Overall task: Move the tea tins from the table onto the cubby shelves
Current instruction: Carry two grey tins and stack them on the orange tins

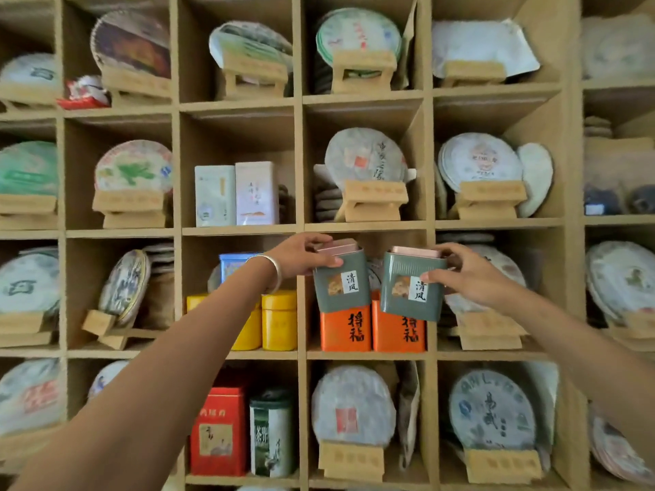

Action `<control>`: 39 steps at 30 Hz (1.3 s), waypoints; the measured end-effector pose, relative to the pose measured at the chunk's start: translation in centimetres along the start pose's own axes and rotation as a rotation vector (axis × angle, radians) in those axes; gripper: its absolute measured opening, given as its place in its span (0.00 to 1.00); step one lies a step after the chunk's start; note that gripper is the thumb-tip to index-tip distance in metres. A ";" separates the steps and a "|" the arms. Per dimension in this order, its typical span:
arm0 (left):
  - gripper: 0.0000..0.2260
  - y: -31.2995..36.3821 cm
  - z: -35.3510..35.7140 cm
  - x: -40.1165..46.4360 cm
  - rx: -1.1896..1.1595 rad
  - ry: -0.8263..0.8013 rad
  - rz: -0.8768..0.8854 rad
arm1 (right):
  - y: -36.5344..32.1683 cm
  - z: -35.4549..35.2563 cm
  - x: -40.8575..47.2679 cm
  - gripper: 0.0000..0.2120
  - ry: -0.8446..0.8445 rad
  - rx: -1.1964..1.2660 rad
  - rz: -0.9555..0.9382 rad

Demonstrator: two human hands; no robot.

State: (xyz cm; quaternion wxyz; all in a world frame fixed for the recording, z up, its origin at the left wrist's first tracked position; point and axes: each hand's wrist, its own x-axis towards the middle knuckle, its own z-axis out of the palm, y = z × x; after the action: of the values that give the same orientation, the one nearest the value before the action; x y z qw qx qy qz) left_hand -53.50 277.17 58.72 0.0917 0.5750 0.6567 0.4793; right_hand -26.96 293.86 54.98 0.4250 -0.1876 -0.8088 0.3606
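In front of me the cubby shelves (430,221) fill everything, wrapped tea cakes on wooden stands in most boxes. In the middle cubby of the third row, two orange tins (345,331) stand side by side. Right over them I've got a green tin in each hand, both at the mouth of that cubby. My left hand (301,256) grips the left green tin (341,283) by its top, fingers curled over the pink lid, tin tilted slightly. My right hand (464,274) pinches the right green tin (411,288) at its upper right corner. Silver bangle (271,274) on my left wrist.
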 end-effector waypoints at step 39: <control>0.41 -8.6 6.1 10.3 -0.461 0.318 0.005 | 4.1 2.1 8.5 0.34 0.096 -0.198 -0.047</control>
State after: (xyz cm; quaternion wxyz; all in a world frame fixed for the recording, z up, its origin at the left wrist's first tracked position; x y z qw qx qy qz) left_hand -58.44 290.07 53.64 0.1146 0.4582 0.5350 0.7005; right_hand -33.49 300.91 55.78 0.4508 -0.2265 -0.8235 0.2594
